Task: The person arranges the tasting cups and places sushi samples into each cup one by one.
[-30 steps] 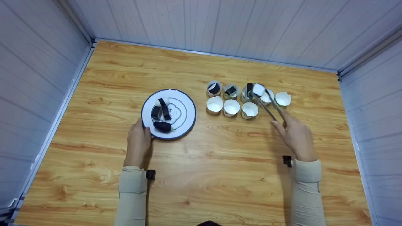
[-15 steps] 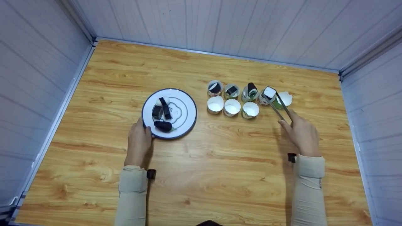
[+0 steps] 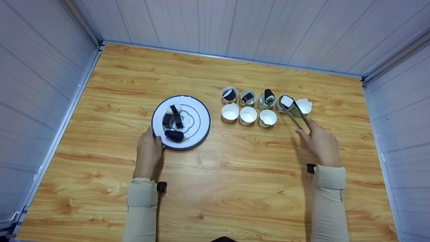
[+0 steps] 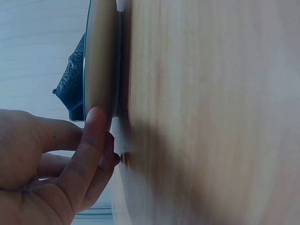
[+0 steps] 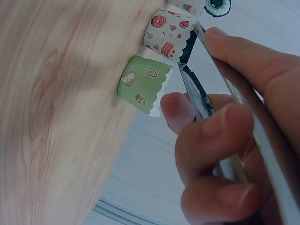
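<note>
In the head view my left hand (image 3: 148,154) grips the near left rim of a white plate (image 3: 198,129) with a blue edge. On the plate lie an eggplant (image 3: 174,135) and several black-and-white sushi-like pieces (image 3: 178,120). My right hand (image 3: 323,145) holds metal tongs (image 3: 304,119). Between the tong tips is a white-topped, black-wrapped sushi piece (image 3: 286,101), at the mouth of a patterned paper cup (image 5: 166,35). How deep it sits in that cup is hard to tell. Beside it stands a green paper cup (image 5: 143,84).
Three back-row cups hold dark pieces, among them a sushi roll (image 3: 269,96). White paper cups (image 3: 248,115) with nothing visible inside form the front row. Pale panels (image 3: 215,27) wall in the wooden table (image 3: 218,188) at the back and sides.
My right hand has moved right with the tongs, bringing the sushi piece from above the sushi-roll cup to the patterned cup's mouth. The left hand and plate stay in place.
</note>
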